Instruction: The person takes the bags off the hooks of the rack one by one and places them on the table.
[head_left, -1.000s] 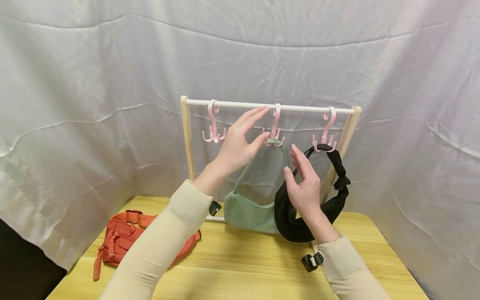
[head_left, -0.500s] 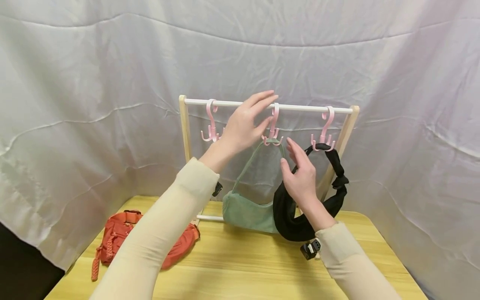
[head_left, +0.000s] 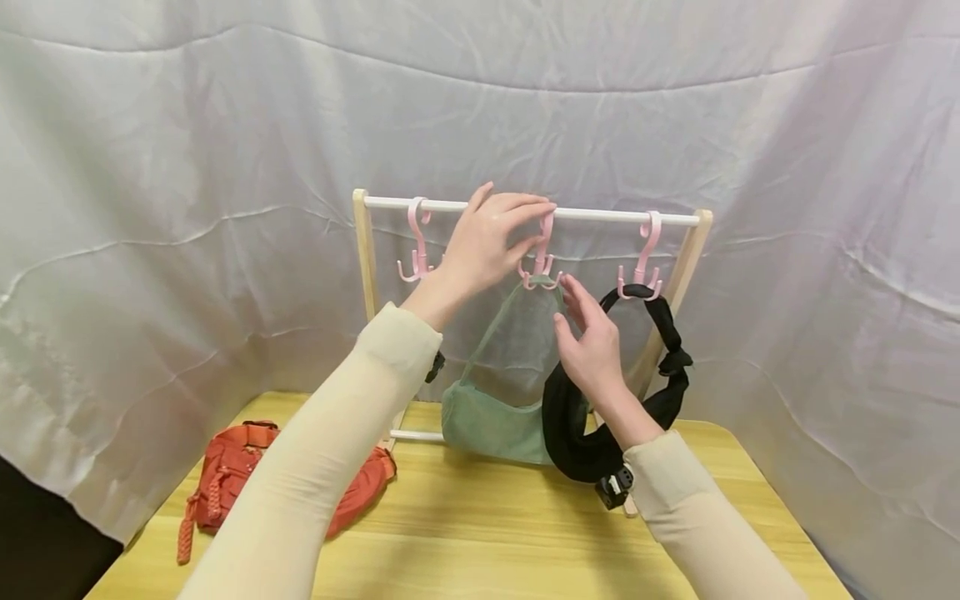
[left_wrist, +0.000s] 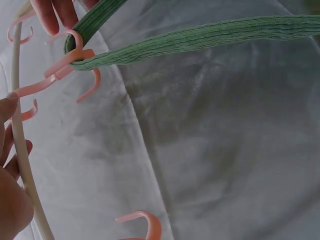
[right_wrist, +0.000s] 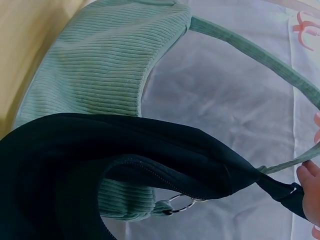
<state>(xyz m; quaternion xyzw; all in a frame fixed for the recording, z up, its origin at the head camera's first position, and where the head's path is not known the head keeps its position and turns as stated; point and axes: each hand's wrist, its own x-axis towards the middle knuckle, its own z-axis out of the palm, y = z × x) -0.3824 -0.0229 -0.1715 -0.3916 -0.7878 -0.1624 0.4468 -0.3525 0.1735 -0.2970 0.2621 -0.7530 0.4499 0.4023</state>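
Note:
My left hand [head_left: 486,242] is at the rack's white bar [head_left: 615,217], fingers bent over it and thumb against the stem of the middle pink hook [left_wrist: 37,87], which it pinches. From this hook's prongs hangs the strap [left_wrist: 200,42] of a green corduroy shoulder bag [head_left: 487,423]. Fingers loosely extended, my right hand [head_left: 592,343] is beside that strap, just below the prongs; whether it touches the strap is unclear. Behind the right wrist, a black knotted-strap bag [head_left: 558,417] hangs from the right pink hook [head_left: 647,250], overlapping the green bag.
At the rack's left is another pink hook [head_left: 417,237], partly behind my left hand. A red bag [head_left: 225,475] with braided pulls lies at the left of the wooden table [head_left: 480,542], partly covered by my left sleeve. A grey curtain [head_left: 225,167] surrounds the table.
My left hand has risen from beside the middle hook to the bar, its fingers bending over it. The right hand has moved slightly up and left, toward the green strap. The bags still hang.

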